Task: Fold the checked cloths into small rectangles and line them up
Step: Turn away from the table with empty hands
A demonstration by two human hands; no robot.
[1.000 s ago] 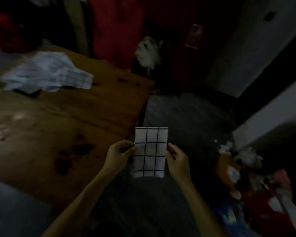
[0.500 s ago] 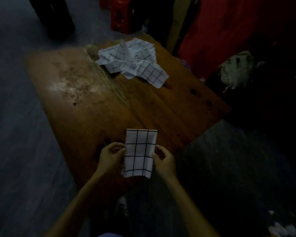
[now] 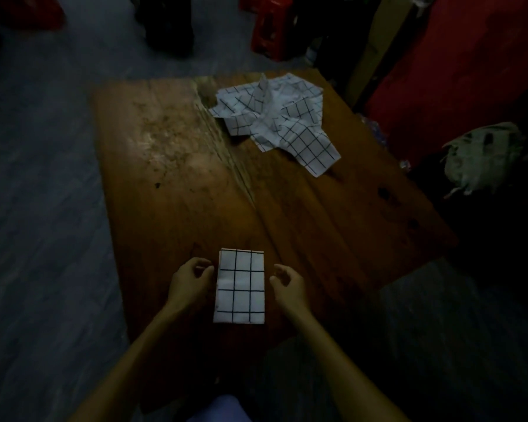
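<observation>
One folded checked cloth lies flat as a small rectangle near the front edge of the wooden bench. The left hand and right hand sit just beside it, fingers loosely curled, holding nothing. The heap of unfolded checked cloths (far corner, crumpled) is left to fold and line up.

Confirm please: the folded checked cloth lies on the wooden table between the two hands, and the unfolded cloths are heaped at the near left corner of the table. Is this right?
Not quite. The head view shows the heap of unfolded cloths at the far right corner of the wooden table, not the near left. The rest holds: the folded checked cloth lies between the left hand and the right hand.
</observation>
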